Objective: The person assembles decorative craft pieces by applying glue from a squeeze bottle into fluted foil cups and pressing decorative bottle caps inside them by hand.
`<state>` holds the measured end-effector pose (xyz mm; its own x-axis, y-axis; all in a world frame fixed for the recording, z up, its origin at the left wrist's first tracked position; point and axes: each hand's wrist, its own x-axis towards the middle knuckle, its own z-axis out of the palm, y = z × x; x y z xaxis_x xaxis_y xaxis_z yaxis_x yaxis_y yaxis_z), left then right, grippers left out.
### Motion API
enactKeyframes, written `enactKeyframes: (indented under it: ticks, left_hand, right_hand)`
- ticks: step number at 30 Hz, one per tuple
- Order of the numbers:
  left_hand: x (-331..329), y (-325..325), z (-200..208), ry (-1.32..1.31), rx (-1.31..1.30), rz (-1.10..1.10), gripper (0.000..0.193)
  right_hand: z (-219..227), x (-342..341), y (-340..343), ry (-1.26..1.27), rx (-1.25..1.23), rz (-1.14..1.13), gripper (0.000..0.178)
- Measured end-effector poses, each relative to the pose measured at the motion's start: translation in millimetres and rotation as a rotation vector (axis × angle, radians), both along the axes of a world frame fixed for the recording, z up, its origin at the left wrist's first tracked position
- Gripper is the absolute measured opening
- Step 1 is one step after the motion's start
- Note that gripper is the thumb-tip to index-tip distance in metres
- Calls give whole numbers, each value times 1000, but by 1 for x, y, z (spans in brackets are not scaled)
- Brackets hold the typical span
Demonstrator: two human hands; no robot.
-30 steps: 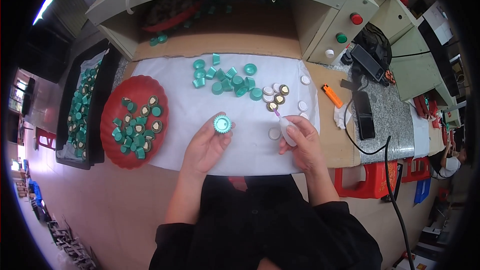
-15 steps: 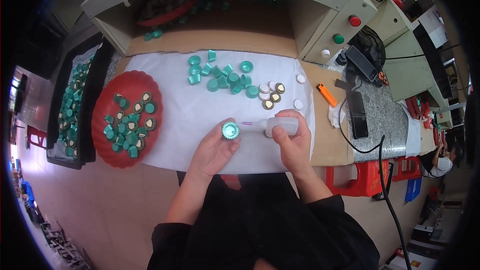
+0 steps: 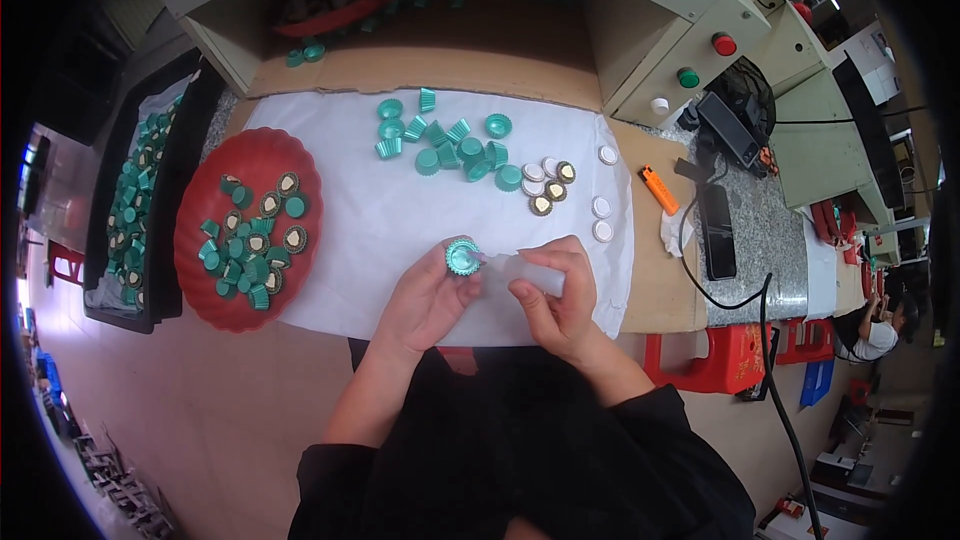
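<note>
From the head view, your left hand (image 3: 425, 298) pinches a teal fluted cap (image 3: 462, 257) between thumb and fingertips, open side up, so that grip is closed on the cap. Your right hand (image 3: 556, 292) is wrapped around a small translucent squeeze bottle (image 3: 515, 270), fingers clamped on its body, with the nozzle pointing left and its tip touching or just inside the cap's mouth; the contact itself is too small to tell for sure.

It looks like you are at the dispensing step: something from the bottle going into the cap you hold. The next move likely calls for a light squeeze with the nozzle kept centred over the cap, and the cap kept level.

Beyond the two grips, farther across the white sheet (image 3: 360, 215), lies a loose cluster of empty teal caps (image 3: 450, 145). Beyond and to the right of your right hand sit gold-faced discs (image 3: 552, 188) and plain white discs (image 3: 600, 220). To the left of your left hand stands a red plate (image 3: 215, 175) holding caps, some already with gold faces showing. A black tray (image 3: 165, 240) of more caps lies left of that. An orange lighter (image 3: 658, 190) rests off to the right.
</note>
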<state>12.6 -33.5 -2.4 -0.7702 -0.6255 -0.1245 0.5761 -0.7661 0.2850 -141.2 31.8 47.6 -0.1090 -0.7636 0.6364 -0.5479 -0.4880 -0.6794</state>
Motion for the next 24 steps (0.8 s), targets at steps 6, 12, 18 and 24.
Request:
enactKeyframes:
  ticks: [6,12,18,24]
  left_hand:
    - [0,0,-3,7,14,-6,30]
    - [-1,-1,-3,9,0,0,29]
    - [-2,-1,-2,-1,-45,19,29]
    - [-4,0,4,-48,-83,49,28]
  right_hand:
    - [0,1,-3,12,-12,10,27]
    - [3,-1,-3,42,-26,1,28]
    - [7,-5,-4,99,-25,0,29]
    - [22,-9,-3,166,71,22,29]
